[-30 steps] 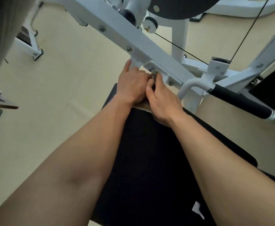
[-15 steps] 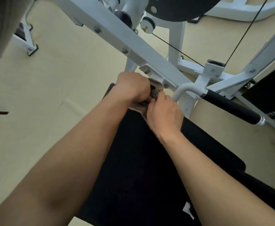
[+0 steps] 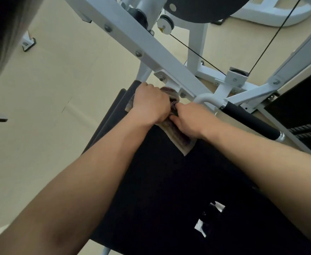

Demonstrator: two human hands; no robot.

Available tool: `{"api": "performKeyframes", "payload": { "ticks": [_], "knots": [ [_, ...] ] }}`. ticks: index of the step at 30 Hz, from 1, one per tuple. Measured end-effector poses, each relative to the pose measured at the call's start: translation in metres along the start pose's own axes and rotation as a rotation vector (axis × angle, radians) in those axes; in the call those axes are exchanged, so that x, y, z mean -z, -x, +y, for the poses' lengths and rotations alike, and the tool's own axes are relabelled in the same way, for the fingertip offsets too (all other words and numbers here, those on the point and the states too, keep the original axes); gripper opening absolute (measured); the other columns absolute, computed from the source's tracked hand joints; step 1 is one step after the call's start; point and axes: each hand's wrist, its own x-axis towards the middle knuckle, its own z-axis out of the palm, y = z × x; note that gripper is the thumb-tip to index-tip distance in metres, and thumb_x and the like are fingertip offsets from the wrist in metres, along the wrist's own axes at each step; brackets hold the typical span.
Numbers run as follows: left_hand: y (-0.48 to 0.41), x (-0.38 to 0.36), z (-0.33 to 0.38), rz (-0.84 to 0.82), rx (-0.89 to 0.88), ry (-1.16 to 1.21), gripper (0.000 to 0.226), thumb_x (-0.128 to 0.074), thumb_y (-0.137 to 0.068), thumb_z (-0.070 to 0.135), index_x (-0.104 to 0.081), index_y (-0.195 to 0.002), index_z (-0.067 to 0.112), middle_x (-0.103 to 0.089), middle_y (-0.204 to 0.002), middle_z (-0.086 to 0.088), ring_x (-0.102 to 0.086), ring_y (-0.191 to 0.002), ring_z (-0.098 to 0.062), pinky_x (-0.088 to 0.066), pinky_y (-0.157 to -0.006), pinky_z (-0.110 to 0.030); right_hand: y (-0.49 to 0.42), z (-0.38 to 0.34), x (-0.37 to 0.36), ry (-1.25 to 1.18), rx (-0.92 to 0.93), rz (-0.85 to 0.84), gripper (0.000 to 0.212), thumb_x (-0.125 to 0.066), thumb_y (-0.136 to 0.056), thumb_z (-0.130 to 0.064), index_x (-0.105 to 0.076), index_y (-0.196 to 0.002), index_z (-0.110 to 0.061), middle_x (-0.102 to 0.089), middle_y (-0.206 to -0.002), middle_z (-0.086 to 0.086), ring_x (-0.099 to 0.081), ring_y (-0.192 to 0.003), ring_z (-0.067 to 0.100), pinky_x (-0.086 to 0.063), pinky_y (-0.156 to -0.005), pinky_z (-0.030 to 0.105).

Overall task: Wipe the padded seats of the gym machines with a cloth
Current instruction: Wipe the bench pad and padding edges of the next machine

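A black padded seat [image 3: 169,190] of a white gym machine fills the lower middle of the head view. At its far end lies a brown striped cloth [image 3: 178,138], partly bunched under both hands. My left hand [image 3: 151,105] is curled over the cloth's far part near the seat's top edge. Just to its right, my right hand [image 3: 189,120] pinches the bunched cloth. Most of the cloth is hidden beneath the hands; one corner shows on the seat.
A white steel beam [image 3: 151,50] crosses diagonally just above the hands. A black foam handle [image 3: 252,122] juts out at the right. Cables [image 3: 197,57] and a dark weight disc [image 3: 202,10] sit behind. Beige floor [image 3: 59,107] lies at the left.
Both hands have drawn back from under the beam toward me, pulling the cloth along the seat. More of the cloth now shows, and the hands have spread slightly apart.
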Motion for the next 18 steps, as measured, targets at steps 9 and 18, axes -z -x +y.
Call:
{"api": "performKeyframes", "payload": {
  "ticks": [9,18],
  "knots": [
    [0.029,-0.027,0.1,0.165,-0.224,0.21,0.03,-0.046,-0.094,0.027,-0.074,-0.092,0.016,-0.073,-0.091,-0.007,-0.064,-0.088,-0.032,-0.041,-0.083,-0.041,0.092,0.088,-0.015,-0.06,-0.081,-0.28,0.019,-0.044,-0.103,-0.028,-0.056,-0.112,-0.016,-0.067,-0.1,0.01,-0.064,-0.091,0.031,-0.048,-0.079,0.036],
    [0.009,0.004,0.241,-0.273,-0.632,0.201,0.041,-0.034,-0.103,0.038,-0.065,-0.12,0.018,-0.067,-0.125,-0.007,-0.063,-0.113,-0.029,-0.036,-0.077,-0.035,0.194,0.158,-0.059,-0.552,-0.585,-0.456,0.021,-0.042,-0.105,-0.023,-0.062,-0.109,-0.027,-0.066,-0.098,-0.001,-0.06,-0.086,0.014,-0.044,-0.07,0.019]
  ]
}}
